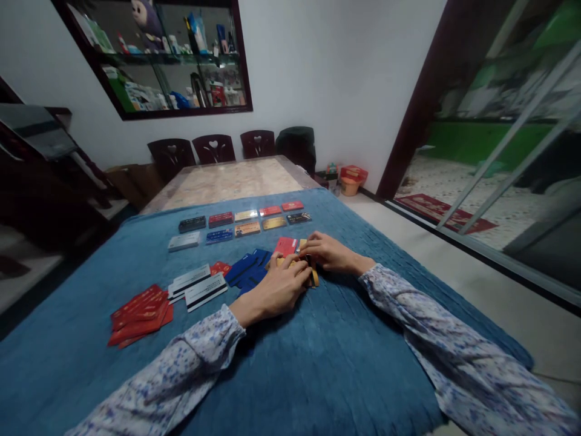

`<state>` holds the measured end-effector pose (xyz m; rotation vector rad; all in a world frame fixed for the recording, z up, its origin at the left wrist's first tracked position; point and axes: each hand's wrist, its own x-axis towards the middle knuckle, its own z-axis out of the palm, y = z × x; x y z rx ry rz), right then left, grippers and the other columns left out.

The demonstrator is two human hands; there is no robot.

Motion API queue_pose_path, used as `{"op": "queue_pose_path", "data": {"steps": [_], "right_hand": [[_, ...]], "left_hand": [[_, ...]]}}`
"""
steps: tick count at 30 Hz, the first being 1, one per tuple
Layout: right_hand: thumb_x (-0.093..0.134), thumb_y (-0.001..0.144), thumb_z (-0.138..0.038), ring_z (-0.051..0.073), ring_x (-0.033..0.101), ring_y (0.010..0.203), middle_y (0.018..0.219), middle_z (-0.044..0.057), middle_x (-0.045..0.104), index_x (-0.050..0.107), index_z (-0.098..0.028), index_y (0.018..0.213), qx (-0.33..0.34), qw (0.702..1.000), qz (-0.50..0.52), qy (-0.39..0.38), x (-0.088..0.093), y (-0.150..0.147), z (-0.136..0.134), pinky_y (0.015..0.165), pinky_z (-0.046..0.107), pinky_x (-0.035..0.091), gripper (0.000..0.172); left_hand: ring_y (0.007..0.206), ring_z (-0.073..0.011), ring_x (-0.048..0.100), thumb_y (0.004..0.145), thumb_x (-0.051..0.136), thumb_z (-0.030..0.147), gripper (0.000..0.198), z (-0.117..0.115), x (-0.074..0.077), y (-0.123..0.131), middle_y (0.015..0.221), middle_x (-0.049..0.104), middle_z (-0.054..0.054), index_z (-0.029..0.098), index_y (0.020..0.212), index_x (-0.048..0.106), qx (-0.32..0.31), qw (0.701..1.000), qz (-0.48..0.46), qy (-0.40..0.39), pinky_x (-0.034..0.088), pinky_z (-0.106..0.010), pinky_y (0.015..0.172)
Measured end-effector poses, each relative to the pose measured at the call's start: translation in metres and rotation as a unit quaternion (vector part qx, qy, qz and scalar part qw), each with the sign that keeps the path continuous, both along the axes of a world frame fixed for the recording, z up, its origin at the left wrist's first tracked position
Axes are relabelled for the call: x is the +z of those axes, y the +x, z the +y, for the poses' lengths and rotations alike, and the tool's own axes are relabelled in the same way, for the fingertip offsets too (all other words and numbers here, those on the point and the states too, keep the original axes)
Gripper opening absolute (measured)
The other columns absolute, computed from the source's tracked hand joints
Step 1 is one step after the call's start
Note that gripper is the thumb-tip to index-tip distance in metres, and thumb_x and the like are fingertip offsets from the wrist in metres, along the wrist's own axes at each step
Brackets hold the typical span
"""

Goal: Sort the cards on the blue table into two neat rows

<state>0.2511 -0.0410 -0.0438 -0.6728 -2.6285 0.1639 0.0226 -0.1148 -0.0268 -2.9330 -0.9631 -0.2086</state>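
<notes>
My left hand (284,281) is bent over some yellow cards (287,263), its fingers closed around them on the blue cloth. Just to the right, my right hand (327,251) has its fingers curled down on yellow cards with dark stripes (314,277); its fingertips are partly hidden. A red card (285,245) lies just beyond both hands. Beside my left wrist spread several dark blue cards (245,268). White cards with black stripes (205,292) and a fan of red cards (141,315) lie farther left.
Two rows of card stacks, among them a blue stack (219,235) and an orange stack (247,227), stand past my hands. The blue cloth (345,357) covers the table's near part; the bare marbled tabletop (236,175) continues behind. Dark chairs (213,148) line the far end.
</notes>
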Motion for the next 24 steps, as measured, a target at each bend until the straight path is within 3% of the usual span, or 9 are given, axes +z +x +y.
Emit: {"op": "queue_pose_path", "data": {"steps": [11,20,24], "right_hand": [[0.06,0.082,-0.007,0.027,0.055,0.11,0.119,0.007,0.078,0.08,-0.022,0.103,0.012,0.995,-0.034,0.095,0.001,0.006,-0.009,0.088,0.041,0.045,0.033],[0.063,0.08,-0.013,0.027,0.057,0.106,0.108,0.008,0.08,0.078,-0.021,0.094,0.019,0.998,-0.011,0.065,0.003,0.007,-0.018,0.088,0.043,0.047,0.022],[0.066,0.082,-0.015,0.026,0.058,0.104,0.107,0.009,0.079,0.078,-0.021,0.1,0.028,0.998,0.007,0.052,0.003,0.006,-0.02,0.091,0.044,0.049,0.022]], "left_hand": [[0.132,-0.033,0.048,0.101,0.049,0.02,0.027,-0.008,0.001,-0.014,0.131,0.066,-0.012,0.022,0.121,0.066,0.008,0.999,0.017,0.033,0.028,-0.062,0.108],[0.121,-0.0336,0.053,0.095,0.062,0.031,0.022,-0.018,0.008,-0.011,0.119,0.068,-0.015,0.016,0.11,0.069,0.06,0.997,0.027,0.034,0.035,-0.059,0.103],[0.12,-0.033,0.053,0.095,0.064,0.032,0.021,-0.02,0.008,-0.008,0.119,0.068,-0.015,0.015,0.107,0.069,0.091,0.995,0.015,0.021,0.036,-0.057,0.102]]}}
